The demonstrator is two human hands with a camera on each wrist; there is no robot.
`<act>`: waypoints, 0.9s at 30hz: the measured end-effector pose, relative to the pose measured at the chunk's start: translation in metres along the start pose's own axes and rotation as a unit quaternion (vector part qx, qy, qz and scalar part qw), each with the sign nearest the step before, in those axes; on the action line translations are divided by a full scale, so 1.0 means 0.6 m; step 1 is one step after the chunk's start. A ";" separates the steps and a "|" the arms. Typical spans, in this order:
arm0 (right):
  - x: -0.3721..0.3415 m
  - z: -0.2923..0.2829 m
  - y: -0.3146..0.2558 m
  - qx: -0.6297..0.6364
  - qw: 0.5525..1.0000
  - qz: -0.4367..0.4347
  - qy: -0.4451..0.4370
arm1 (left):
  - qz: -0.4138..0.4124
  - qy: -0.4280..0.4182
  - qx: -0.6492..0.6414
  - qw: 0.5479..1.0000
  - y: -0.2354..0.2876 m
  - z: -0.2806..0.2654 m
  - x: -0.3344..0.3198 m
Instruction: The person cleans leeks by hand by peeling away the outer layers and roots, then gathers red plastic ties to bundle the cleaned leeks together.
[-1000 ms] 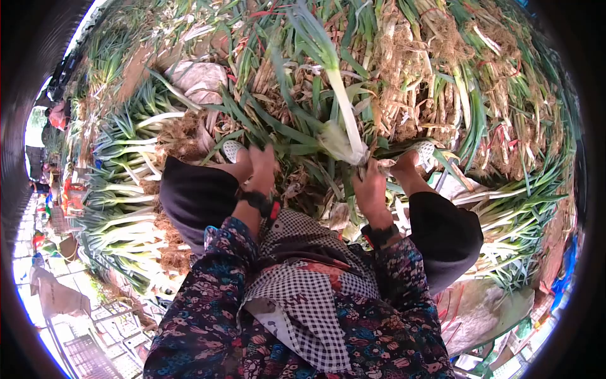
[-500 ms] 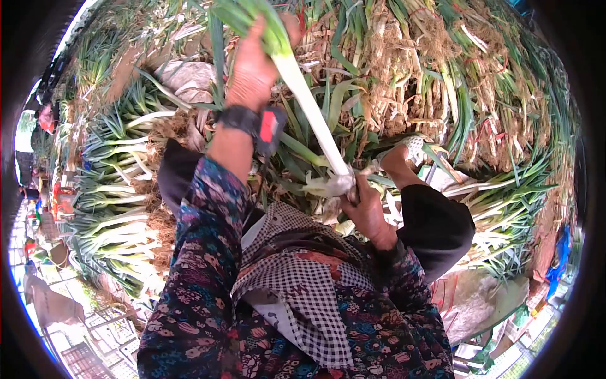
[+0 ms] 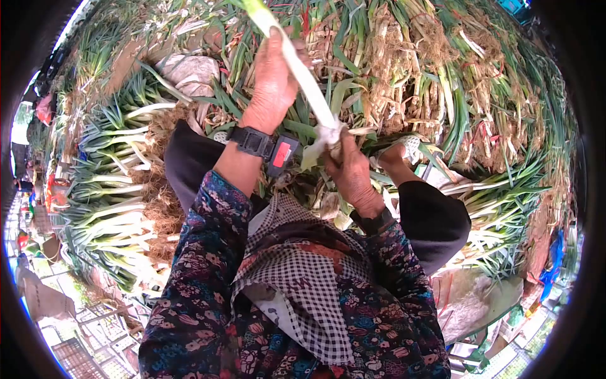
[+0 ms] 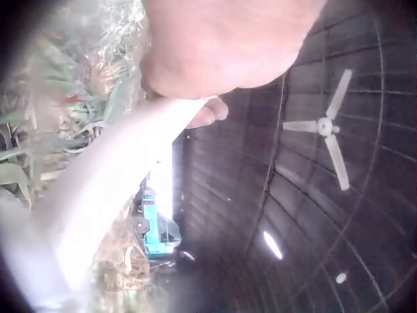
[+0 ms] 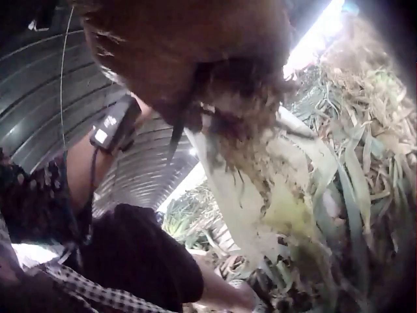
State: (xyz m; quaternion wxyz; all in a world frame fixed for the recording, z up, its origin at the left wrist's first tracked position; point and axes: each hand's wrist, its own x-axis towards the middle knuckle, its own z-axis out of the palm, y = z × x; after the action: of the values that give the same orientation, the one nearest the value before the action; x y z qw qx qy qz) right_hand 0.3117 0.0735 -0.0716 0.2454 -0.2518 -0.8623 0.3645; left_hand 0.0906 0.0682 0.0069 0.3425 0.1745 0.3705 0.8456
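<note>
The left hand (image 3: 274,83) is now gripping the leek (image 3: 314,90) by its white stalk (image 3: 322,108) rather than its green top (image 3: 256,11); the right hand (image 3: 353,178) is gripping the lower end (image 3: 329,134); the leek is slanting above loose leaves (image 3: 342,93), both hands probably steadying it.

- Leek (image 3: 308,82): leafy tip cut off by the head view's top edge.
- Left hand (image 3: 273,85): fingers partly hidden behind the leek.
- Right hand (image 3: 352,174): dim, cut off above in the right wrist view.
- Dark pointed thing (image 5: 175,141) there: too dim to name.
- Blue thing (image 4: 152,225): blurred, kind unclear.
</note>
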 end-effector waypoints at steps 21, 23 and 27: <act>0.123 0.014 -0.096 0.350 0.889 0.023 -0.294 | -0.175 -0.184 -0.288 0.923 0.101 -0.122 0.072; 0.109 0.018 -0.086 0.362 0.881 0.052 -0.300 | -0.182 -0.129 -0.296 0.929 0.109 -0.142 0.077; 0.046 -0.005 -0.061 0.320 0.927 0.017 -0.196 | -0.138 -0.102 -0.282 0.944 0.148 -0.227 0.124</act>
State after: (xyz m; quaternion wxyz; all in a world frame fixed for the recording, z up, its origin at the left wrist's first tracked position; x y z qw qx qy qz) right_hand 0.2831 0.0697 -0.0355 0.1325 -0.0976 -0.7263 0.6674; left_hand -0.0762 0.0084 -0.0143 0.5271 0.1035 0.1006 0.8375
